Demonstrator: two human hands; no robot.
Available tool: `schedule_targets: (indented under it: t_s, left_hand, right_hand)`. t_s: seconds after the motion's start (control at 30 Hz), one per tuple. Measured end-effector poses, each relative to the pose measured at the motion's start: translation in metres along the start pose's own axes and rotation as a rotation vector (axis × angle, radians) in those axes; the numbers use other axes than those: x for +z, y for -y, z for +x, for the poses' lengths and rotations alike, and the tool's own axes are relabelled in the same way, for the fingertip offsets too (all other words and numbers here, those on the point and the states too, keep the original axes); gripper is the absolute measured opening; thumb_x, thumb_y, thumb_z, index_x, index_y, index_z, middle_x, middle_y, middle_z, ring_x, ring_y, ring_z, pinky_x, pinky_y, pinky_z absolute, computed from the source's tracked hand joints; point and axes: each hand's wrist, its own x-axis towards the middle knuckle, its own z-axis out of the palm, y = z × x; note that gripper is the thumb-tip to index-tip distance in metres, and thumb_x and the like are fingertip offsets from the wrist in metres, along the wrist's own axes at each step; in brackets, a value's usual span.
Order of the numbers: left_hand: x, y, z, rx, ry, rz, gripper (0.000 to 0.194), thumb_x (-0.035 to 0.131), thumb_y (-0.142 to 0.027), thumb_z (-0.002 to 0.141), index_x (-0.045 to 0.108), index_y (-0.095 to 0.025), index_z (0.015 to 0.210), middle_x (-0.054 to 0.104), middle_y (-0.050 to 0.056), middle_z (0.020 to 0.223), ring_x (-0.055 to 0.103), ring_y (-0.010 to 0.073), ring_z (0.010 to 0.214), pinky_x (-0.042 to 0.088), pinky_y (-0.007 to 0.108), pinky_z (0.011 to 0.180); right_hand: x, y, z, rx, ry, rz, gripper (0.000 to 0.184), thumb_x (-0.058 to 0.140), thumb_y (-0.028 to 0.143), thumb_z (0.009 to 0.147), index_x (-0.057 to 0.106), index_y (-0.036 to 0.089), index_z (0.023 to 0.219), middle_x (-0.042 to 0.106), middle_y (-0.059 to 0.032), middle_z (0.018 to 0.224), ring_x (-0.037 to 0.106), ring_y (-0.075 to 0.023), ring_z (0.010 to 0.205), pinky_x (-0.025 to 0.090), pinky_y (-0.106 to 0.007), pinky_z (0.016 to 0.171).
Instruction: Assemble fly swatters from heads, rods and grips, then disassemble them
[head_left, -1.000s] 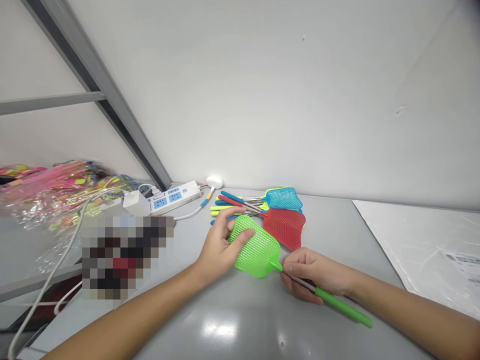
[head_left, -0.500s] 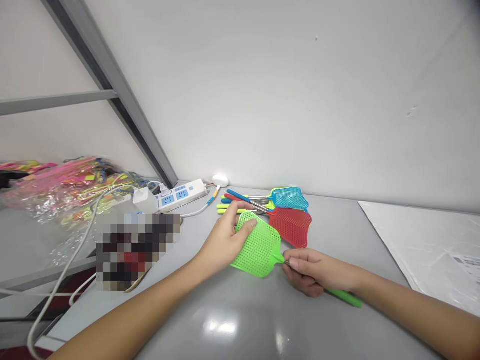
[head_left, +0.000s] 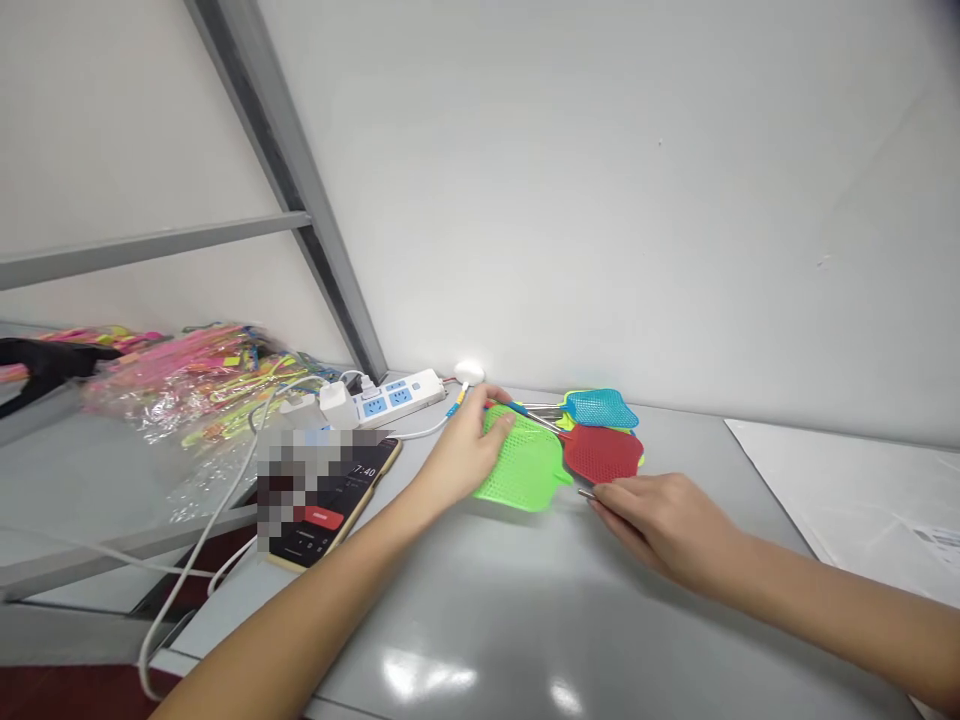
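My left hand pinches the green mesh head of a fly swatter, thumb on top, over the grey table. My right hand is closed on a thin metal rod, whose tip sticks out past the fingers. A small gap shows between this tip and the neck of the green head. The rest of the rod is hidden by the hand. Just behind lies a pile of telescopic fly swatters, with a red one nearest and a blue one at the back.
To the left are a phone, partly pixelated, a white power strip with plugs and cables, and clear bags of colourful items. A white plastic sheet or bag lies at right. A wall rises behind the table.
The rod tip has come away from the green head's neck. Both hands have moved slightly up in view, and the green handle end no longer shows. The view has shifted left.
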Motion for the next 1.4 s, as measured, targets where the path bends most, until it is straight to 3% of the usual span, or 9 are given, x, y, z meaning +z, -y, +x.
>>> schedule_targets:
  t_s: [0.1,0.23,0.43,0.53,0.7,0.87,1.03,1.17,1.4]
  left_hand:
    - [-0.029,-0.004,0.007,-0.086,-0.044,-0.111,0.032,0.055,-0.042,0.090,0.047,-0.022,0.114,0.063,0.000,0.078,0.060,0.0155,0.061,0.043,0.025,0.055]
    - [-0.046,-0.010,0.005,-0.115,0.106,-0.110,0.035,0.056,-0.047,0.088,0.050,-0.023,0.113,0.063,-0.001,0.076,0.062,0.0159,0.060,0.042,0.024,0.051]
    - [-0.002,-0.007,-0.016,0.000,0.338,-0.078,0.031,0.058,-0.039,0.089,0.052,-0.022,0.114,0.061,-0.001,0.078,0.056,0.0128,0.059,0.040,0.023,0.052]
    - [0.010,-0.009,-0.021,0.145,0.302,-0.134,0.029,0.064,-0.039,0.086,0.053,-0.022,0.107,0.062,0.001,0.086,0.058,0.0143,0.071,0.044,0.026,0.063]
    - [-0.016,-0.014,-0.011,0.335,0.063,-0.321,0.045,0.043,-0.057,0.094,0.054,-0.018,0.073,0.056,0.002,0.069,0.055,0.0142,0.068,0.044,0.029,0.070]
    - [-0.035,-0.006,0.004,0.285,-0.124,-0.383,0.047,0.039,-0.052,0.096,0.049,-0.019,0.065,0.050,-0.002,0.061,0.047,0.0109,0.055,0.039,0.026,0.059]
    - [-0.028,-0.005,-0.002,0.260,-0.030,0.028,0.039,0.046,-0.041,0.095,0.046,-0.020,0.063,0.039,-0.005,0.055,0.039,0.0107,0.054,0.029,0.026,0.053]
    - [-0.039,-0.013,-0.022,0.239,0.127,0.250,0.036,0.042,-0.040,0.097,0.047,-0.020,0.066,0.047,-0.004,0.060,0.044,0.0123,0.057,0.030,0.027,0.055]
    - [-0.048,0.016,-0.106,0.147,-0.022,0.502,0.028,0.031,-0.022,0.100,0.058,-0.020,0.092,0.062,0.006,0.092,0.056,0.0204,0.089,0.043,0.034,0.081]
  right_hand:
    - [-0.003,-0.001,-0.013,-0.021,-0.065,-0.264,0.030,0.036,0.016,0.098,0.055,0.019,0.075,0.053,0.0006,0.059,0.043,-0.0130,0.048,0.020,-0.032,0.052]
    - [-0.007,-0.002,-0.025,0.134,0.050,-0.110,0.025,0.038,0.029,0.100,0.059,0.022,0.089,0.060,0.0004,0.066,0.053,-0.0153,0.053,0.029,-0.029,0.053]
    - [-0.004,0.019,0.002,0.416,0.229,0.597,0.031,0.039,0.047,0.098,0.060,0.024,0.096,0.061,-0.0005,0.072,0.055,-0.0165,0.061,0.044,-0.027,0.056]
    - [0.003,0.031,0.016,0.404,0.228,0.749,0.029,0.039,0.046,0.097,0.058,0.023,0.092,0.055,0.0013,0.065,0.049,-0.0150,0.055,0.043,-0.026,0.053]
    - [0.024,0.038,0.017,0.159,0.100,0.200,0.024,0.043,0.032,0.096,0.047,0.023,0.074,0.049,0.0029,0.058,0.045,-0.0127,0.047,0.029,-0.026,0.044]
    - [0.050,0.063,0.028,-0.207,0.034,-0.383,0.022,0.049,0.004,0.079,0.057,0.020,0.092,0.059,-0.0024,0.076,0.052,-0.0153,0.042,0.016,-0.033,0.041]
    - [0.075,0.088,0.056,-0.190,0.152,-0.378,0.032,0.060,0.038,0.089,0.058,0.020,0.115,0.064,-0.0068,0.093,0.056,-0.0154,0.040,0.017,-0.032,0.037]
    - [0.082,0.087,0.076,-0.236,0.205,-0.310,0.041,0.053,0.041,0.093,0.052,0.023,0.130,0.064,-0.0128,0.114,0.060,-0.0158,0.043,0.028,-0.030,0.037]
    - [0.083,0.081,0.092,-0.261,0.255,-0.272,0.039,0.040,0.037,0.098,0.052,0.028,0.134,0.048,-0.0182,0.145,0.066,-0.0194,0.047,0.041,-0.031,0.040]
